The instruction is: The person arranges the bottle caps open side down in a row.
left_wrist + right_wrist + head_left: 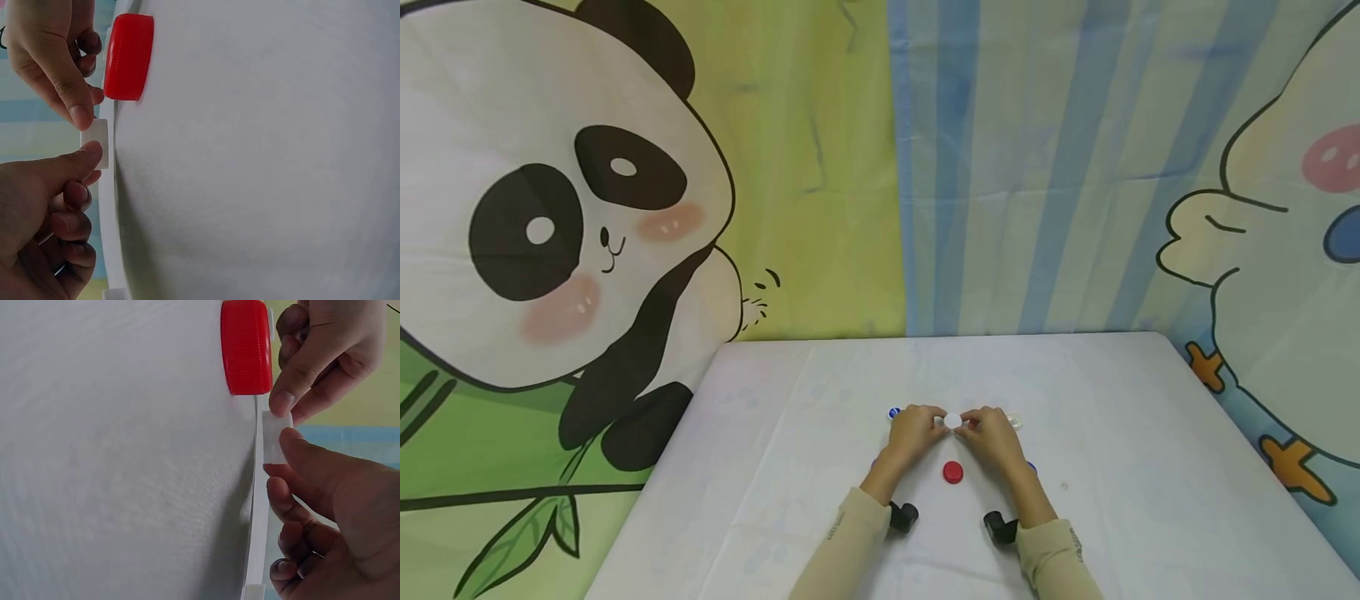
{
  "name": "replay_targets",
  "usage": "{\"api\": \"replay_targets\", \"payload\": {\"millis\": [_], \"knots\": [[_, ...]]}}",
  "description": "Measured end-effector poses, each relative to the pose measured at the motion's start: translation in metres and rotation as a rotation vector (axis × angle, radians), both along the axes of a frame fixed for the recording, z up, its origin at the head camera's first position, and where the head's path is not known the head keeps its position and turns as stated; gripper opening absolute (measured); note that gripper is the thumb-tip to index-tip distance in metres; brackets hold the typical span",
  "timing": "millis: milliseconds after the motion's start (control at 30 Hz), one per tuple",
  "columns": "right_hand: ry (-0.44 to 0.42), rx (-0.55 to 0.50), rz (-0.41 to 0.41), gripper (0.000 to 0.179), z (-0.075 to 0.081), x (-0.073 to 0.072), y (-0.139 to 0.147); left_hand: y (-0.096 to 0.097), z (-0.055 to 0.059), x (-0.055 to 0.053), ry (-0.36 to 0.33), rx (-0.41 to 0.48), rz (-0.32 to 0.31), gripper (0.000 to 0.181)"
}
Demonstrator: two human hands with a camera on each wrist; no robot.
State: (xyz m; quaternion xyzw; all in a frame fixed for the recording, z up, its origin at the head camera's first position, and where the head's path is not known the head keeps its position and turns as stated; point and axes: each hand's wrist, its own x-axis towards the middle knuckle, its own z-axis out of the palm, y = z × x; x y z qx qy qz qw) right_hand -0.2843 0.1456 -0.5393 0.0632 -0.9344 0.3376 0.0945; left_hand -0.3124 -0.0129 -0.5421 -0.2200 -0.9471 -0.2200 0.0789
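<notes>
Both hands meet over the middle of the table at a small white bottle cap (952, 420). My left hand (915, 432) pinches its left side between thumb and fingertips. On the opposite side my right hand (992, 436) pinches the same cap. In the left wrist view the white cap (95, 142) is seen edge-on, with a thumb on it from each side. A red bottle cap (952, 472) with a ribbed side lies on the white cloth, nearer the body than the hands; it also shows in the right wrist view as a large red cap (247, 349).
Past the left hand lies a blue-and-white round piece (893, 412). Beside the right hand is a pale, clear-looking piece (1015, 422). A blue piece (1032, 467) peeks out by the right forearm. Black wrist cameras (904, 517) jut inward from both sleeves. Printed curtains stand behind the white table (790, 500).
</notes>
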Motion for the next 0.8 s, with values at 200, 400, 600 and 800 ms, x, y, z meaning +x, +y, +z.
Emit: {"api": "replay_targets", "payload": {"millis": [200, 400, 600, 800], "knots": [[-0.036, 0.008, 0.007, 0.024, -0.003, 0.0, -0.002, 0.0, -0.008, -0.001, -0.01, -0.006, 0.023, 0.026], [-0.019, 0.033, 0.006, 0.026, -0.004, -0.002, -0.002, 0.001, -0.008, -0.002, 0.003, -0.004, 0.029, 0.026], [-0.01, 0.056, 0.02, 0.034, -0.003, 0.001, 0.003, 0.003, -0.002, 0.0, 0.005, -0.066, 0.038, 0.036], [-0.03, -0.008, -0.014, 0.038, 0.007, 0.01, 0.017, 0.014, 0.018, 0.004, 0.07, -0.123, 0.022, 0.041]]}}
